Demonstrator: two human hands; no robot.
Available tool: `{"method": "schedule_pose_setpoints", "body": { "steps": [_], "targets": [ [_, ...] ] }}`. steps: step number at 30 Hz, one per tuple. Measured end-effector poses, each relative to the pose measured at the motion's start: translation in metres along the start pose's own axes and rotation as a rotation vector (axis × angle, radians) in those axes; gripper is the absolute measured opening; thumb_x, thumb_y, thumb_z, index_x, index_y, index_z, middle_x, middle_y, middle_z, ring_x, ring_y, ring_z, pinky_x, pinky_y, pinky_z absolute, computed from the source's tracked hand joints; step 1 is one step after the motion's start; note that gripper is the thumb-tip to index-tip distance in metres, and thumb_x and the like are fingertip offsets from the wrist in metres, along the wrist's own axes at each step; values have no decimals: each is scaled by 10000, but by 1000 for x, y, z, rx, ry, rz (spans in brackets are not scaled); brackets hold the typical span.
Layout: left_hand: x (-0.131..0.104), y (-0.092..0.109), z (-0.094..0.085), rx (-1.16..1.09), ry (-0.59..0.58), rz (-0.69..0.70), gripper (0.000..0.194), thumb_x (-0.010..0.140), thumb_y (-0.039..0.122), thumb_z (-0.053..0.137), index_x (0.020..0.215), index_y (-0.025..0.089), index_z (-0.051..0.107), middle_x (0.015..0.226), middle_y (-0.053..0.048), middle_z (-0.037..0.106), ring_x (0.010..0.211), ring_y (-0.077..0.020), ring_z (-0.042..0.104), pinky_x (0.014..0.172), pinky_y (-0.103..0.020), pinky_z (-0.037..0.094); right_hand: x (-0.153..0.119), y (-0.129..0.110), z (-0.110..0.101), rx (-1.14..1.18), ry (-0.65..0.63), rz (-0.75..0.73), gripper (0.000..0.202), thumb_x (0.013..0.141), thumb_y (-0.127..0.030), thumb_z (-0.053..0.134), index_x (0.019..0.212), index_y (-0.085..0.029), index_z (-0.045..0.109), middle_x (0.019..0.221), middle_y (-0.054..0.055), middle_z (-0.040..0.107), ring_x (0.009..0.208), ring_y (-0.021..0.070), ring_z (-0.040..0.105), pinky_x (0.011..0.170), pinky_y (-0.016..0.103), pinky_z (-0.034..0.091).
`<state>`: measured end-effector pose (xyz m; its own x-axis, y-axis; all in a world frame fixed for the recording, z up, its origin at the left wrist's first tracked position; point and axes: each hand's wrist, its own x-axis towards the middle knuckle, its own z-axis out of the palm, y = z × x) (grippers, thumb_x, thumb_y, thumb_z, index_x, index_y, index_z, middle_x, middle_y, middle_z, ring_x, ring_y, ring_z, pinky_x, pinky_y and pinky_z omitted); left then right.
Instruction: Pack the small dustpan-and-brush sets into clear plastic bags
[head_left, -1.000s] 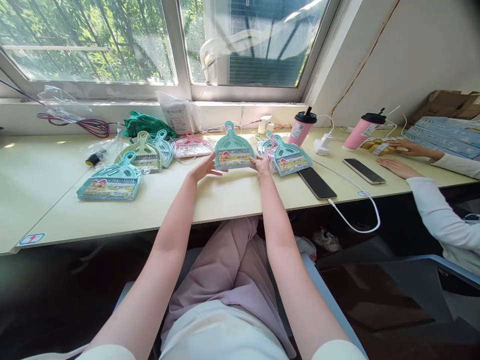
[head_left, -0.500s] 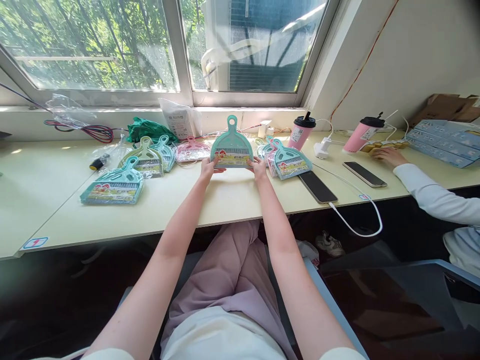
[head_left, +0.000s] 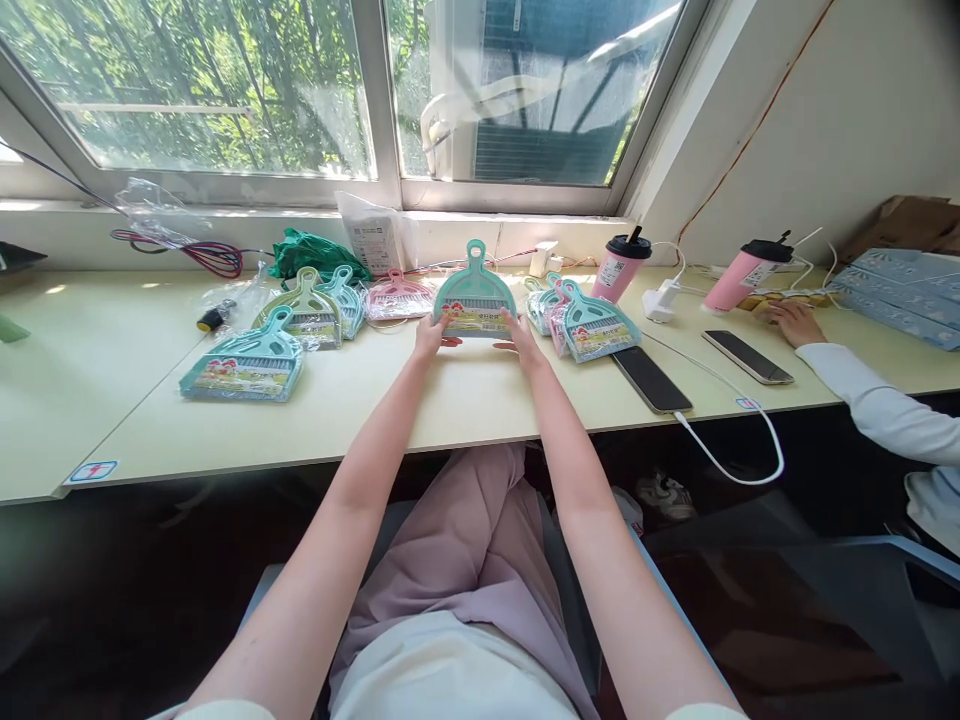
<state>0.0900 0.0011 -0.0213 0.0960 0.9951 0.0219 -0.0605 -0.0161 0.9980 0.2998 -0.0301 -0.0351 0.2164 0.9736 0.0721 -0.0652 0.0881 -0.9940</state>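
Observation:
Between my two hands a teal dustpan and brush set stands upright, its looped handle up and a printed label across its lower part. My left hand grips its lower left edge, and my right hand grips the lower right edge. Left of it lie a wrapped teal dustpan set, an olive-green one, a light blue one and a pink one. Close to my right hand, another teal set overlaps others, one of them pink.
Right of the sets lie a charging phone, a white adapter, pink cups and a second phone. Another person's hand rests near blue boxes. A green bag and a black-and-yellow object lie to the left.
The whole view has shifted slightly, so things on the table appear further right. Both hands keep hold of the teal dustpan set, which stays upright.

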Motion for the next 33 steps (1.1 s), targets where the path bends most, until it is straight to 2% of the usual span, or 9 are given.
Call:
{"method": "schedule_pose_setpoints", "body": {
  "steps": [5,8,11,17,21,24,27,30,33],
  "targets": [
    [-5,3,4,-10,-155,34,477,915,520,665,1248,180,629,1178,-125,759,628,-188,755,646,-307,627,7,1,4,-10,125,-25,704,641,-338,925,1165,-247,465,1248,99,716,879,199,769,669,285,679],
    [-4,-2,11,57,-54,127,500,758,397,839,1156,148,667,1142,-129,764,665,-180,744,613,-282,625,11,2,5,-8,145,-75,723,600,-335,925,1137,-246,450,1201,91,720,869,204,752,615,285,671],
    [2,-10,14,41,32,197,411,692,284,850,1029,116,685,1072,-123,769,750,-193,733,562,-265,624,12,3,7,-22,133,-92,680,607,-336,903,1105,-246,449,1172,83,709,876,201,737,578,271,655],
    [7,-12,12,38,13,253,350,722,274,815,1001,111,682,1024,-99,760,593,-118,652,484,-247,579,5,3,8,-75,111,-51,688,677,-439,883,1202,-258,476,1226,81,711,709,168,759,522,237,608],
    [2,-10,15,124,27,268,373,739,329,842,1012,125,691,1034,-91,759,544,-93,631,472,-219,535,6,2,4,-219,223,-43,824,637,-480,932,1302,-262,497,1243,94,725,712,189,756,483,252,608],
    [0,-7,18,75,-51,200,431,845,478,772,1102,144,684,1068,-91,755,515,-85,620,494,-234,548,9,0,1,-269,313,-55,869,632,-475,946,1338,-233,501,1278,132,709,708,189,733,419,245,569],
    [3,-4,14,3,-28,102,491,937,586,654,1144,141,659,975,-81,746,506,-105,628,535,-268,582,10,1,1,-212,250,-62,732,733,-520,890,1289,-242,503,1238,106,719,636,145,695,416,223,557],
    [9,-3,7,14,77,60,486,941,589,653,1102,130,652,786,-41,692,462,-121,608,538,-286,583,11,4,6,-134,139,-45,457,944,-644,636,1174,-268,519,1060,27,730,526,108,641,466,240,583],
    [12,-3,6,15,90,52,468,935,577,664,1067,129,650,708,-24,662,444,-127,597,538,-292,585,12,8,9,-185,185,-67,437,988,-700,531,1111,-280,542,882,-16,686,439,109,582,478,261,557]
  ]
}}
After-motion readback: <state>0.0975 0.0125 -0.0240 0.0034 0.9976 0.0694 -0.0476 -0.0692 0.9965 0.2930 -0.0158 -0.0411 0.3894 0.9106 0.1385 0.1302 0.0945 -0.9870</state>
